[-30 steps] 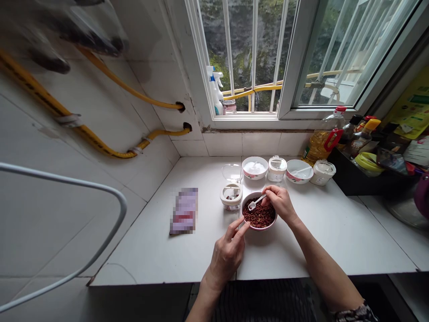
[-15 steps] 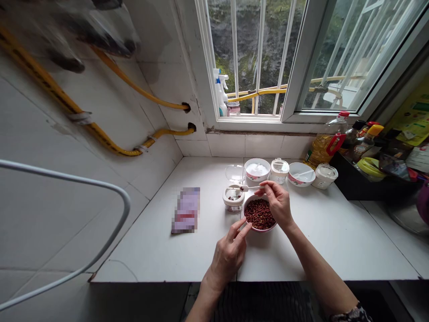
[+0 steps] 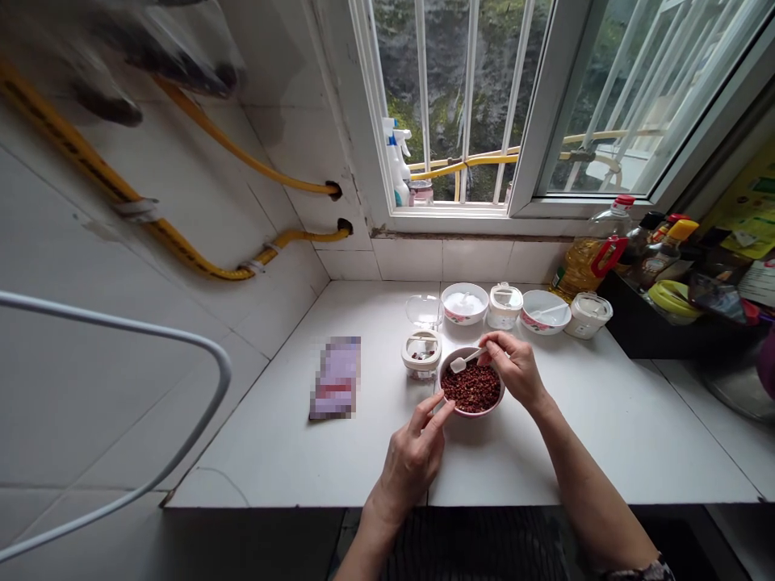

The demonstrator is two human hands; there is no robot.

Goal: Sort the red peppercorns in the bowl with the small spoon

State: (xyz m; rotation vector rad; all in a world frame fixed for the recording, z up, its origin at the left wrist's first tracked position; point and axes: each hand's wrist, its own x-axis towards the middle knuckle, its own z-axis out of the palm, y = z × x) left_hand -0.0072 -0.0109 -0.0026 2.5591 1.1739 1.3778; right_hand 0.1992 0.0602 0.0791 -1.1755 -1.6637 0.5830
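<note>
My right hand (image 3: 513,369) pinches the handle of a small white spoon (image 3: 458,365), whose scoop end is over the bowl at its far left side. The bowl (image 3: 474,415) has a pinkish outside and holds dark red, peppercorn-like grains (image 3: 475,387). My left hand (image 3: 417,444) grips the bowl's near left rim with its fingers. Close by on the left stands a clear jar (image 3: 422,365) with a cream-coloured collar; its transparent lid (image 3: 424,311) is raised behind it, and a few dark red grains show inside.
Behind are a bowl of white powder (image 3: 465,300), a lidded jar (image 3: 504,305), another bowl (image 3: 545,316) with a white spoon, and a second lidded jar (image 3: 588,315). A purple packet (image 3: 336,378) lies left. An oil bottle (image 3: 584,262) and a black box (image 3: 630,323) of condiments stand right.
My right hand has brought the spoon from above the open jar back to the right, over the grains in the bowl. My left hand stays at the bowl's rim.
</note>
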